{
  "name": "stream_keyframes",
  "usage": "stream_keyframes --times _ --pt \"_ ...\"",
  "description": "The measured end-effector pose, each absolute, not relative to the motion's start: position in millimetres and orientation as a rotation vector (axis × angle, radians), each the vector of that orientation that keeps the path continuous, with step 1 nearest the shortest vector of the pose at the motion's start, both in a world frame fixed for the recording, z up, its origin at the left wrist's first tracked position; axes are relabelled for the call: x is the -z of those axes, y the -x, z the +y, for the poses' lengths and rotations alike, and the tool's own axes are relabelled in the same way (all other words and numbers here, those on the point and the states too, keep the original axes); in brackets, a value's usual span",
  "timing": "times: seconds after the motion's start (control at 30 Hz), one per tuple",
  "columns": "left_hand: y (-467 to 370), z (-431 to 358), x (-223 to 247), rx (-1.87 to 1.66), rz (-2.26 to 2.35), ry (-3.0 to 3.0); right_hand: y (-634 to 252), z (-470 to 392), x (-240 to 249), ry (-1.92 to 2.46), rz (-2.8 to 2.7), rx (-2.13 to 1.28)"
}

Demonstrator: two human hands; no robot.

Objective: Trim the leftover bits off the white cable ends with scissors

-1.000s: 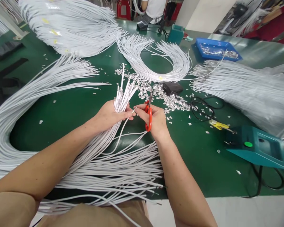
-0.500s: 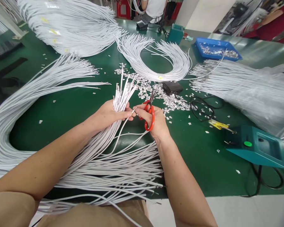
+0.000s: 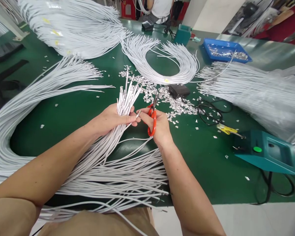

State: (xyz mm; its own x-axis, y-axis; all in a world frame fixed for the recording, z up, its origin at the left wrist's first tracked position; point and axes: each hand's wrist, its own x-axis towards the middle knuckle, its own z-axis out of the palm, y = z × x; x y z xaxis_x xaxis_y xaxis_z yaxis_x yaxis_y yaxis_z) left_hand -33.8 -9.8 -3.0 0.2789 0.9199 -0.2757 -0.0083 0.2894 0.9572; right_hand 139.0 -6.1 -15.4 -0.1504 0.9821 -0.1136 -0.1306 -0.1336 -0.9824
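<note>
My left hand (image 3: 113,118) is closed round a bundle of white cables (image 3: 128,98), whose ends point up and away. Its thumb and fingertips also pinch a single cable near the tip. My right hand (image 3: 161,126) holds red-handled scissors (image 3: 152,123), their blades pointing away from me. The right fingertips are at the tip of that single cable, close to the left fingers. More loose white cables (image 3: 127,177) lie below my hands, near the front edge.
Small silvery pieces (image 3: 162,95) are scattered beyond my hands beside a black block (image 3: 179,91). A teal device (image 3: 265,150) and yellow-handled tool (image 3: 226,128) lie right. Farther back are a blue tray (image 3: 206,49), cable coils (image 3: 159,77) and a person (image 3: 159,9).
My right hand has shifted slightly left with the scissors, which have turned a little. The single cable now lies nearer the bundle. My left hand has barely moved.
</note>
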Motion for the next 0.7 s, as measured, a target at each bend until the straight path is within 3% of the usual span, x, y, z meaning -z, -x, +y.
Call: stream_keyframes --times 0.3,0.5,0.7 --pt "32 -12 3 -0.863 1.439 -1.358 -139 -9 10 1.210 -1.245 -1.284" --pt "33 -11 3 -0.859 1.333 -1.270 -137 -7 18 1.276 -1.299 -1.238" --pt "39 -7 -1 -0.760 1.162 -1.119 -147 0 26 1.456 -1.327 -0.791"
